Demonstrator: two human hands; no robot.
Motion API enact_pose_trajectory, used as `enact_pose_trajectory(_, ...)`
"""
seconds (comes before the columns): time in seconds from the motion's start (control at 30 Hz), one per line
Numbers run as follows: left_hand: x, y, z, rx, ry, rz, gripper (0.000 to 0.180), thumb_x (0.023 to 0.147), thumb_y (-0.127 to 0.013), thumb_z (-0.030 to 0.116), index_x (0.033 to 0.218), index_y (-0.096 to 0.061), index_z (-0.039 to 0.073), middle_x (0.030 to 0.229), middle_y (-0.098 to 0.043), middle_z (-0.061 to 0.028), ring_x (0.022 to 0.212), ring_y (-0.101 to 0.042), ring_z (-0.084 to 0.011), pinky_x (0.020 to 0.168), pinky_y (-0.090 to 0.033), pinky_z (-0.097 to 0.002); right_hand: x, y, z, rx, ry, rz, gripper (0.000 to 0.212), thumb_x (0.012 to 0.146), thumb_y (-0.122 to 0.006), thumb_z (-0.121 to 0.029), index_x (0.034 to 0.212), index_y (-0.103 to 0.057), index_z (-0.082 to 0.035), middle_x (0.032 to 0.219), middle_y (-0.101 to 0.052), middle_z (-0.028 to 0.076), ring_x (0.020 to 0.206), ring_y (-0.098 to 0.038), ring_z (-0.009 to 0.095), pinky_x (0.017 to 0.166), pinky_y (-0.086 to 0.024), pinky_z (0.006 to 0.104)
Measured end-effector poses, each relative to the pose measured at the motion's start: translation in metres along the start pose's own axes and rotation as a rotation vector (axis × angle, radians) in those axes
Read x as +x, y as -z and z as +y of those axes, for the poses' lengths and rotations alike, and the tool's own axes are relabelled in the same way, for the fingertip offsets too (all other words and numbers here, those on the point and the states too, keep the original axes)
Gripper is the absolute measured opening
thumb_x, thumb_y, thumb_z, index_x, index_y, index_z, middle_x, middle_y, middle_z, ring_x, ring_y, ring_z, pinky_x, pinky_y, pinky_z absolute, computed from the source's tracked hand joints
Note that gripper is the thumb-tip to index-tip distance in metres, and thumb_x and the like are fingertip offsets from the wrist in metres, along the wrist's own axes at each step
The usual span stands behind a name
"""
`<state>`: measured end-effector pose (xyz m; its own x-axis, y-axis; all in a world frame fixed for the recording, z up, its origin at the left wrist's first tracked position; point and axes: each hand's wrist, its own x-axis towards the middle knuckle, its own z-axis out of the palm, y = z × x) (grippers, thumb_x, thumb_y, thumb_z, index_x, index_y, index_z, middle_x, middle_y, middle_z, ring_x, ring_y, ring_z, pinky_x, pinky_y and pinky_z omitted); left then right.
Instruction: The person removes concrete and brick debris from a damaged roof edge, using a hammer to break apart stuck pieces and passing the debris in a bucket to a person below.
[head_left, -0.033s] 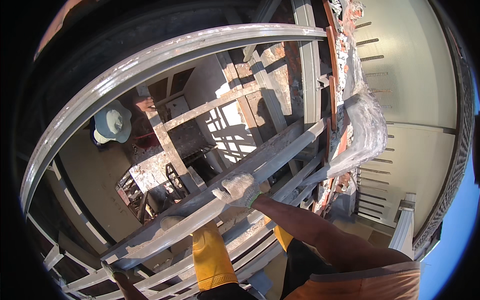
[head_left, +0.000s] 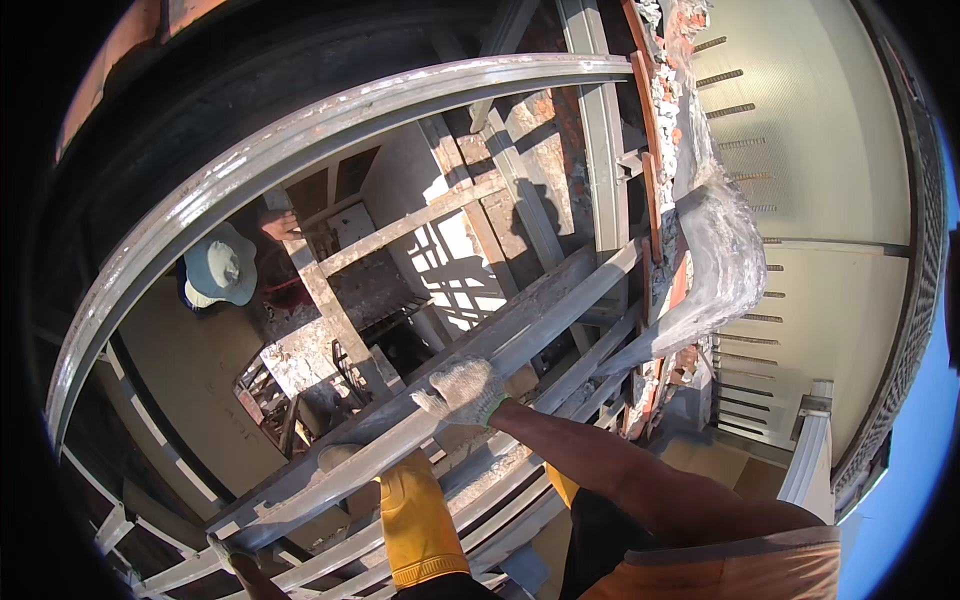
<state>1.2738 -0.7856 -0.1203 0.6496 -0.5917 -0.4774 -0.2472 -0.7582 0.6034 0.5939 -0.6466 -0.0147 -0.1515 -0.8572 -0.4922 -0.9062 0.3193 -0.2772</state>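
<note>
Slanting leftward from beside the broken wall [head_left: 668, 120], a grey metal beam [head_left: 560, 318] lies under the person's gloved right hand [head_left: 462, 392], laid over its middle, probably for steadying. The gloved left hand [head_left: 234, 556] touches its lower-left end, seemingly bracing; whether either hand's fingers clasp it, I cannot tell.

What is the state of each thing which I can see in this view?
Right hand: gloved, on the metal beam
Left hand: gloved, at the beam's lower-left end
Metal beam: running slantwise
Yellow boot: worn
Pale hat: worn
Brick wall: broken along its edge
Steel rods: bare, sticking out
</note>
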Motion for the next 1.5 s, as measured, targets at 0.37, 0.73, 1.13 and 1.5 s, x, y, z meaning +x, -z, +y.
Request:
enact_pose_trajectory(0.37, -0.485, -0.304, 0.150, 0.649, -1.063, -0.992, 0.053, 0.094, -0.065, 0.035, 0.141, -0.062, 0.010, 0.135, -0.066, -0.0200, 0.121, -0.063, -0.0464, 0.108, -0.046, -0.0563, -0.015, 0.026, 0.036, 0.880, -0.041, 0.495, 0.027, 0.104, -0.065, -0.031, 0.115, -0.070, -0.007, 0.106, -0.076, 0.017, 0.101, -0.073, 0.043, 0.091, -0.058, 0.0519)
enact_pose_trajectory(0.73, -0.682, -0.448, 0.190, 1.224, -1.013, -0.953, 0.083, 0.076, -0.074, 0.083, 0.118, -0.077, 0.012, 0.116, -0.079, -0.0162, 0.110, -0.075, -0.0352, 0.095, -0.056, -0.0466, -0.209, 0.435, 0.376, 0.220, -0.731, 0.922, 0.053, 0.099, -0.070, -0.032, 0.140, -0.058, -0.001, 0.127, -0.069, 0.023, 0.116, -0.070, 0.038, 0.100, -0.056, 0.0461)
enact_pose_trajectory(1.13, -0.705, -0.462, 0.168, 1.258, -1.105, -0.913, 0.095, 0.074, -0.066, 0.093, 0.114, -0.076, 0.007, 0.108, -0.079, -0.0201, 0.104, -0.076, -0.0375, 0.095, -0.057, -0.0477, -0.094, 0.366, 0.661, -0.079, -0.766, 0.391, 0.037, 0.100, -0.061, -0.018, 0.134, -0.071, -0.009, 0.135, -0.072, 0.018, 0.125, -0.070, 0.034, 0.105, -0.056, 0.0487)
enact_pose_trajectory(1.5, -0.703, -0.450, 0.181, 1.259, -1.069, -0.900, 0.099, 0.076, -0.063, 0.094, 0.123, -0.075, 0.008, 0.118, -0.078, -0.0203, 0.112, -0.074, -0.0372, 0.098, -0.057, -0.0493, -0.168, 0.449, 0.450, 0.077, -0.565, 0.595, 0.037, 0.104, -0.055, -0.036, 0.116, -0.073, -0.006, 0.115, -0.076, 0.021, 0.108, -0.073, 0.040, 0.097, -0.056, 0.0478)
